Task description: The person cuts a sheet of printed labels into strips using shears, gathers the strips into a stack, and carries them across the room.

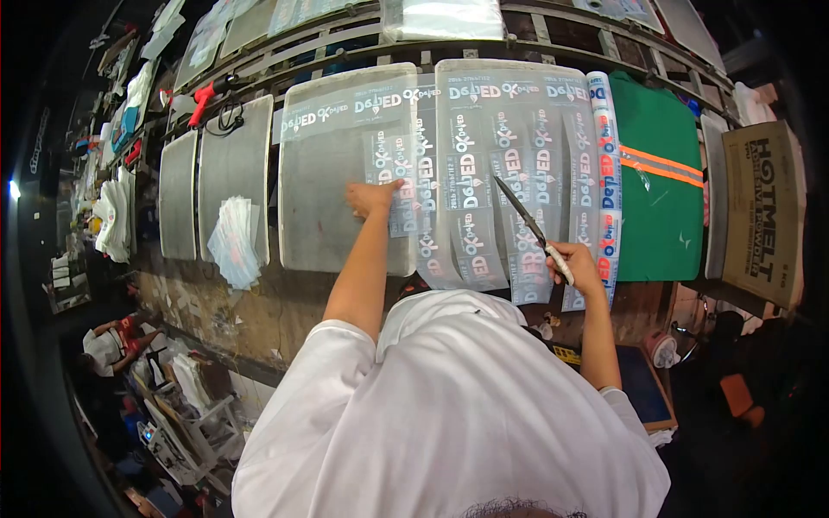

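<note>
Strips of printed transparent film point(466, 164) lie across two grey boards, several of them side by side. My left hand point(371, 198) rests with fingers spread on the left board point(319, 224), its fingertips at the edge of a film piece. In my right hand point(574, 266) are the wrapped handles of long scissors point(525, 214). Their dark blades point up and to the left over the film strips. A printed film roll point(606, 173) stretches from back to front just right of the strips.
Right of the roll lies a green sheet point(656, 207) with an orange stripe, then a cardboard box point(762, 211). To the left are a stack of clear bags point(237, 242) and a red tool point(204, 99). Another person point(117, 345) is at lower left.
</note>
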`<state>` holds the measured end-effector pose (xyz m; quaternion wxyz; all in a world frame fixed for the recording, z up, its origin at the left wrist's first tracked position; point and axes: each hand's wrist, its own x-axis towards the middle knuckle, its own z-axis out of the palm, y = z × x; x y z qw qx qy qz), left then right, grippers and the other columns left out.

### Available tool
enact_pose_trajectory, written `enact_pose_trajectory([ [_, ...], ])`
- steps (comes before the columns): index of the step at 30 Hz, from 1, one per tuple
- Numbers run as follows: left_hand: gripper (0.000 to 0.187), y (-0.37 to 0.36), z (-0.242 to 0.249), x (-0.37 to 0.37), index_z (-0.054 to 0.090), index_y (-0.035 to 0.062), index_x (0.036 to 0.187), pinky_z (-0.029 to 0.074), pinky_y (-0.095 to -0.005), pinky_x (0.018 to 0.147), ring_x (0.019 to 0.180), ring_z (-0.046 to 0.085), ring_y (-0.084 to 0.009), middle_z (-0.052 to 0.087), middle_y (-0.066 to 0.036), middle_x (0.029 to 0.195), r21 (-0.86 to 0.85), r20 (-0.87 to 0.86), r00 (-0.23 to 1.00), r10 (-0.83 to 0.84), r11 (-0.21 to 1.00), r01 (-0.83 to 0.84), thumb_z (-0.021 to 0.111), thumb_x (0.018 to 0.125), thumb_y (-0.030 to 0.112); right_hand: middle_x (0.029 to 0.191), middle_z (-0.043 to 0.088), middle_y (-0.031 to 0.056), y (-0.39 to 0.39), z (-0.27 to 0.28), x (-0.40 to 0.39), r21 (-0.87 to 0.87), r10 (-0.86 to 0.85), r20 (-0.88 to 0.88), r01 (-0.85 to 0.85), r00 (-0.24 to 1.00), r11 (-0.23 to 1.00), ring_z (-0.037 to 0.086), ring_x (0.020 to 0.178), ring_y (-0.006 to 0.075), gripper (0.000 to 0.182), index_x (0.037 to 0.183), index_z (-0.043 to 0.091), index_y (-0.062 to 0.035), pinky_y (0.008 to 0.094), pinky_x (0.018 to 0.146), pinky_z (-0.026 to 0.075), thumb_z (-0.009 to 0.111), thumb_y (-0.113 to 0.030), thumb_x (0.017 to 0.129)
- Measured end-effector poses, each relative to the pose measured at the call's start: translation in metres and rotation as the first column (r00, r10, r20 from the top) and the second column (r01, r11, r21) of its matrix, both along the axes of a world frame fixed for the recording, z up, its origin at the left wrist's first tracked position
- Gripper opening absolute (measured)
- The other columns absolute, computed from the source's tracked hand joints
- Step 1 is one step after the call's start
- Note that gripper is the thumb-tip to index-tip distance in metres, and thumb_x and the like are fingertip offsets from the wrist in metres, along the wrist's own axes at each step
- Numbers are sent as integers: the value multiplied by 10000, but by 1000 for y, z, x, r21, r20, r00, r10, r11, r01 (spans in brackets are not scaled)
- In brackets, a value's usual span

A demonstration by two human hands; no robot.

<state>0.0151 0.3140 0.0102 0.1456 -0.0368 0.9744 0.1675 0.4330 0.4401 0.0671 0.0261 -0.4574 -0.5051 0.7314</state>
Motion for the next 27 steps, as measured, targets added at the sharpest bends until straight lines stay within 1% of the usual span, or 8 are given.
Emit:
enact_pose_trajectory([
  [8,806,-9,-15,-14,620,-41,1046,492,-485,927,1069,633,-346,649,-208,1146,90,143,990,2,996,-15,968,461,391,771,678,71,-32,10,-39,63,23,31,-25,999,998,594,550,95,387,1222,633,36,218,419,463,695,6,841],
  [10,729,-15,-41,-24,658,-40,1012,530,-410,860,978,675,-336,689,-200,1050,365,109,982,-157,925,107,967,466,332,762,678,74,-43,11,-46,68,21,4,-21,1000,997,594,547,100,383,1235,627,33,224,418,464,670,5,856],
  [14,585,-19,-49,-18,697,-17,1000,550,-364,769,881,701,-287,720,-177,947,420,86,976,-199,896,146,936,530,236,741,672,79,-62,17,-58,101,61,33,-64,998,993,592,540,112,377,1233,632,25,243,432,461,680,-23,863],
  [16,439,-27,-48,-25,726,15,988,552,-350,716,790,704,-235,734,-133,880,688,245,910,-336,721,81,884,600,145,737,665,75,-66,26,-63,139,114,80,-124,990,983,589,540,113,367,1230,635,26,248,437,459,677,-37,871],
  [17,439,-34,-48,-32,726,15,988,552,-350,716,790,704,-235,734,-133,880,689,240,918,-314,722,66,884,600,145,734,659,71,-70,28,-68,161,153,120,-172,981,972,586,539,115,359,1227,637,26,252,441,457,675,-51,879],
  [25,279,-212,-3,-160,725,-20,955,514,-319,641,681,650,-156,722,-107,829,799,198,930,-309,600,29,799,707,85,626,576,27,-102,25,-98,316,211,102,-233,972,920,527,489,95,283,1115,675,28,247,444,409,692,-143,891],
  [26,279,-238,6,-182,725,-20,955,514,-319,641,681,650,-156,722,-107,829,793,179,950,-256,609,15,799,707,85,616,561,21,-102,21,-99,362,249,129,-280,960,889,522,485,95,292,1107,673,26,250,440,403,698,-170,892],
  [27,326,-269,16,-210,728,-5,980,527,-337,685,730,675,-197,726,-124,843,667,91,960,-266,732,139,813,693,124,606,547,14,-106,15,-104,404,297,147,-331,943,853,517,481,96,304,1100,671,24,253,437,396,703,-197,894],
])
